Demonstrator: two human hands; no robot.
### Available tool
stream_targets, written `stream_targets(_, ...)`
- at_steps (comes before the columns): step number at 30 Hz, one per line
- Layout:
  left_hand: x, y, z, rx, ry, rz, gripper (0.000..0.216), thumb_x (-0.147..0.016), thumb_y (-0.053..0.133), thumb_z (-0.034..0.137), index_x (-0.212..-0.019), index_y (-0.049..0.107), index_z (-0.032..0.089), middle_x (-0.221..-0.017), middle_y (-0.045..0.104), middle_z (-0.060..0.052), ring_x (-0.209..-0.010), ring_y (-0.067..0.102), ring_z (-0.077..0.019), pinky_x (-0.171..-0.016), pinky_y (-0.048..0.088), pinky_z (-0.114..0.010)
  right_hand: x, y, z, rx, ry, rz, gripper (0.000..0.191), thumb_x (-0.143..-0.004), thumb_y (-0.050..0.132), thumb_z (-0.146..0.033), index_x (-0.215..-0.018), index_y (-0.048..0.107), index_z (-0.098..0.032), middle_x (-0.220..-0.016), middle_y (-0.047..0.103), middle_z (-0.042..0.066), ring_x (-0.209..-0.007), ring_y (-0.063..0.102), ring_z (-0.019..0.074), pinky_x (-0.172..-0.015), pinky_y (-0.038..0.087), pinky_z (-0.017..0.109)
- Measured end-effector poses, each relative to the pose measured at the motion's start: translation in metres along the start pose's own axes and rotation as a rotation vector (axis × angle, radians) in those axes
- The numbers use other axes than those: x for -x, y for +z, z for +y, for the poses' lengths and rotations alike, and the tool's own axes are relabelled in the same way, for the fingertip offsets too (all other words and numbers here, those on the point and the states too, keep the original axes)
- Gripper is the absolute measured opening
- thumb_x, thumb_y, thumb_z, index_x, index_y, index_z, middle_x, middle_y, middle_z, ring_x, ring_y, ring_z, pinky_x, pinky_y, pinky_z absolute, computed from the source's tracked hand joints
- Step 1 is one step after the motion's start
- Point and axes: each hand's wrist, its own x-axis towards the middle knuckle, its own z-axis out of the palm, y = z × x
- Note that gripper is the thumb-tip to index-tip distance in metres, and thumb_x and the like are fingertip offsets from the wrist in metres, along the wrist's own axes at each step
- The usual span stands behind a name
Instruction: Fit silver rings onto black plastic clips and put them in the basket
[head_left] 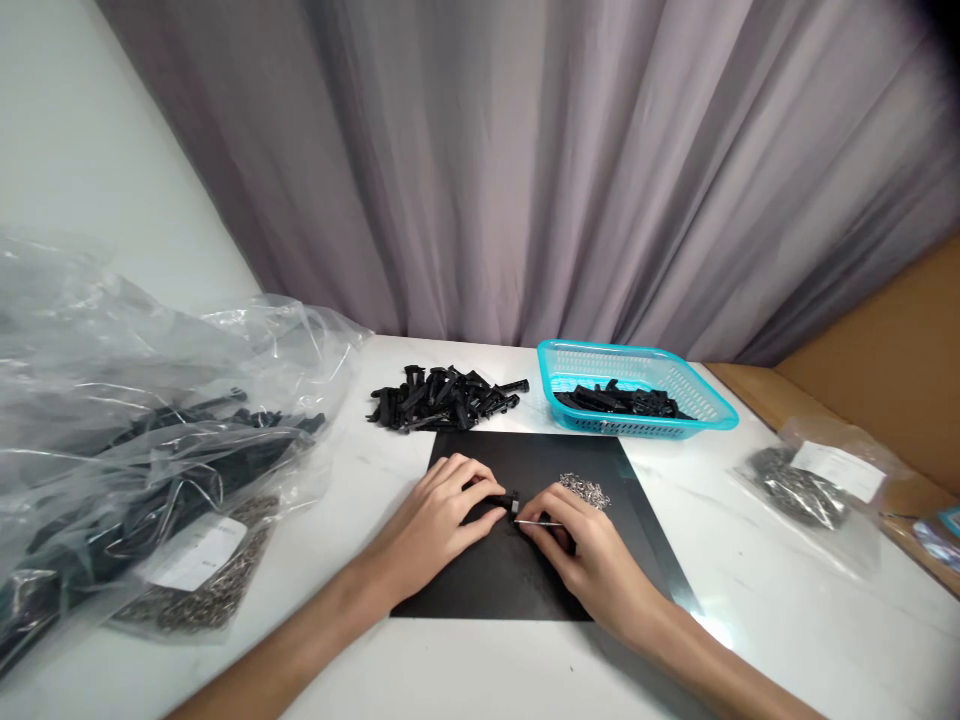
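Note:
My left hand [450, 505] is closed on a small black plastic part [513, 499], whose end sticks out past the fingertips. Opposite it, my right hand [574, 535] grips a thin metal-shafted tool [536, 523], its tip close to the end of the part. Whether the tip touches the part I cannot tell, and most of the tool's dark handle is hidden by the fingers. Both hands rest over a black mat [495, 590]. Just beyond my right hand lies a small heap of shiny metal pieces [586, 489] on the mat.
Behind the mat is a pile of black plastic parts [446, 398]. A blue basket [637, 352] holds more black parts. Large clear plastic bags [172, 440] fill the left, with a labelled bag of metal pieces [199, 580]. Another such bag [814, 485] lies right, beside cardboard [885, 360].

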Motion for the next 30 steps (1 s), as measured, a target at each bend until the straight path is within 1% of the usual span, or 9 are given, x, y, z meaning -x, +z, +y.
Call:
stream_targets(2,0.0,-0.001,0.0,-0.004,0.037,-0.014,0.012,-0.099,0.064,0.025,-0.109,0.069,0.021,-0.112,0.067,-0.004,-0.105,0.061,-0.0227,-0.093,0.049,-0.04,0.0,0.0,0.001,-0.006,0.003,-0.002,0.014,-0.104,0.053,-0.02,-0.098,0.065,-0.023,-0.098,0.067,0.003,-0.078,0.062,0.0169,-0.067,0.045,0.028)
stream_targets(5,0.0,-0.002,0.0,-0.014,0.079,-0.016,0.014,-0.102,0.058,0.019,-0.109,0.07,0.021,-0.112,0.068,-0.003,-0.108,0.061,-0.0214,-0.094,0.048,-0.038,0.0,0.0,0.0,-0.026,0.012,-0.001,0.014,-0.104,0.053,-0.022,-0.097,0.065,-0.023,-0.098,0.067,0.003,-0.076,0.062,0.0163,-0.067,0.045,0.028)
stream_targets(8,0.0,-0.004,-0.001,0.011,0.075,0.006,0.015,-0.103,0.056,0.017,-0.108,0.07,0.021,-0.112,0.07,-0.002,-0.108,0.061,-0.0208,-0.094,0.047,-0.037,0.001,-0.001,-0.002,-0.058,0.021,0.034,0.014,-0.104,0.053,-0.024,-0.095,0.064,-0.023,-0.094,0.066,0.002,-0.076,0.061,0.016,-0.068,0.045,0.028)
stream_targets(10,-0.001,-0.005,-0.001,0.072,0.026,0.046,0.014,-0.103,0.056,0.02,-0.108,0.07,0.022,-0.111,0.071,-0.002,-0.107,0.062,-0.0205,-0.097,0.047,-0.038,0.001,-0.002,-0.003,-0.062,0.03,0.074,0.015,-0.104,0.053,-0.025,-0.095,0.064,-0.023,-0.09,0.065,0.002,-0.077,0.061,0.0165,-0.068,0.045,0.028)
stream_targets(13,-0.002,-0.006,-0.001,0.206,-0.123,0.111,0.016,-0.104,0.055,0.029,-0.11,0.069,0.024,-0.11,0.072,-0.001,-0.108,0.063,-0.0204,-0.1,0.048,-0.038,0.0,-0.003,-0.004,-0.05,0.045,0.095,0.015,-0.104,0.053,-0.027,-0.094,0.064,-0.022,-0.086,0.063,0.001,-0.074,0.059,0.0161,-0.065,0.043,0.028)
stream_targets(18,-0.006,-0.007,-0.003,0.409,-0.34,0.112,0.023,-0.103,0.053,0.042,-0.109,0.068,0.026,-0.11,0.074,-0.001,-0.106,0.068,-0.0225,-0.097,0.051,-0.038,-0.001,-0.003,-0.004,-0.052,0.055,0.079,0.019,-0.105,0.053,-0.03,-0.092,0.065,-0.022,-0.084,0.063,0.002,-0.068,0.055,0.0157,-0.062,0.041,0.028)
stream_targets(24,-0.01,-0.011,-0.009,0.576,-0.421,0.207,0.027,-0.103,0.05,0.048,-0.11,0.061,0.024,-0.111,0.079,-0.006,-0.11,0.069,-0.0256,-0.1,0.049,-0.041,-0.002,-0.005,-0.006,-0.072,0.073,0.078,0.02,-0.104,0.054,-0.033,-0.092,0.066,-0.022,-0.084,0.063,0.002,-0.068,0.055,0.0159,-0.061,0.041,0.028)
stream_targets(27,-0.011,-0.01,-0.01,0.667,-0.465,0.233,0.029,-0.102,0.052,0.05,-0.111,0.056,0.023,-0.108,0.079,-0.007,-0.098,0.07,-0.0229,-0.093,0.051,-0.038,-0.002,-0.006,-0.005,-0.062,0.076,0.094,0.019,-0.104,0.055,-0.033,-0.093,0.067,-0.022,-0.082,0.062,0.002,-0.068,0.054,0.016,-0.061,0.041,0.028)
stream_targets(30,-0.012,-0.01,-0.003,0.814,-0.487,0.208,0.034,-0.101,0.053,0.051,-0.118,0.051,0.021,-0.105,0.08,-0.008,-0.083,0.067,-0.0184,-0.086,0.052,-0.035,-0.002,-0.007,-0.004,-0.045,0.069,0.119,0.018,-0.104,0.056,-0.032,-0.094,0.067,-0.022,-0.085,0.064,0.002,-0.069,0.054,0.016,-0.062,0.041,0.028)
